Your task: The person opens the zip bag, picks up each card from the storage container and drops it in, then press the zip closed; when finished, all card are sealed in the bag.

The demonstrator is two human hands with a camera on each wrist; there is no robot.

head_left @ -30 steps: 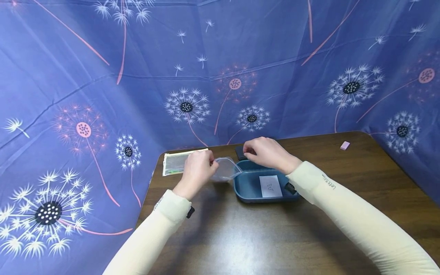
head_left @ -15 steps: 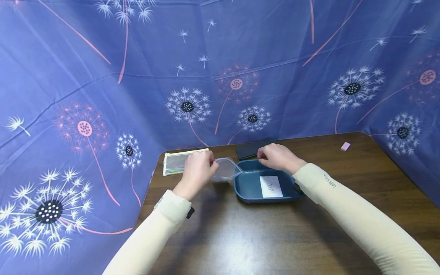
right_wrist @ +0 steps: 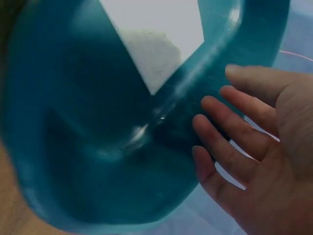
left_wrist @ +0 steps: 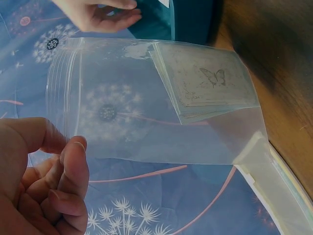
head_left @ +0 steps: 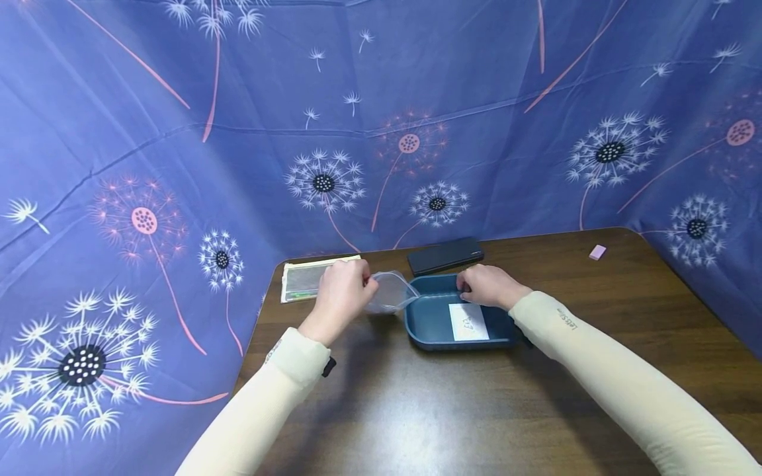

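The left hand [head_left: 343, 291] pinches a clear bag [left_wrist: 142, 134]. The right hand [head_left: 491, 286], fingers loosely spread, hangs over a teal tray [head_left: 430, 322].

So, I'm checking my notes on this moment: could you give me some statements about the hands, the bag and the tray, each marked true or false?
1. The left hand pinches a clear bag. True.
2. That bag is empty. False: cards are inside it.
3. The right hand holds nothing. True.
4. A white card lies in the blue tray. True.
5. The tray also contains a black case. False: it lies on the table, beyond the tray.
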